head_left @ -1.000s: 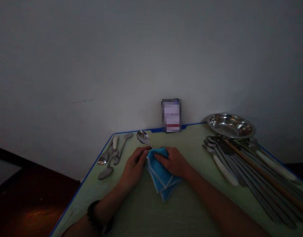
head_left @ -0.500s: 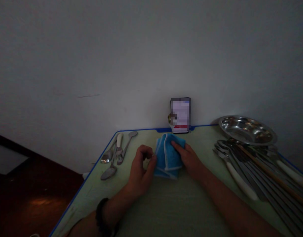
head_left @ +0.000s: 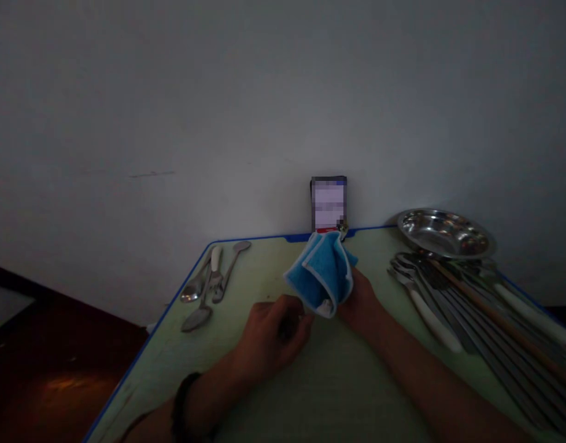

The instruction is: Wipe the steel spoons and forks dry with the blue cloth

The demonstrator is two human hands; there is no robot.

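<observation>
A blue cloth (head_left: 322, 271) with white edging is bunched in my right hand (head_left: 360, 298), whose fingers are mostly hidden behind it. From the top of the cloth peeks a small shiny metal piece (head_left: 343, 229), possibly a spoon's bowl; the rest of it is covered. Just below and left of the cloth, my left hand (head_left: 274, 335) is closed, fingers curled towards the thumb. What it pinches, if anything, is too dark to make out. A dark band circles the left wrist.
Several spoons (head_left: 198, 317) and a white-handled fork (head_left: 216, 261) lie at the table's left. To the right are a pile of long utensils (head_left: 467, 307) and a shiny metal bowl (head_left: 444, 232). A phone (head_left: 329, 203) leans against the wall (head_left: 218, 111).
The cloth has been turned and gathered, its folds now opening downward. The metal piece has shifted from left to right of the cloth's top. My left hand has moved slightly lower and right.
</observation>
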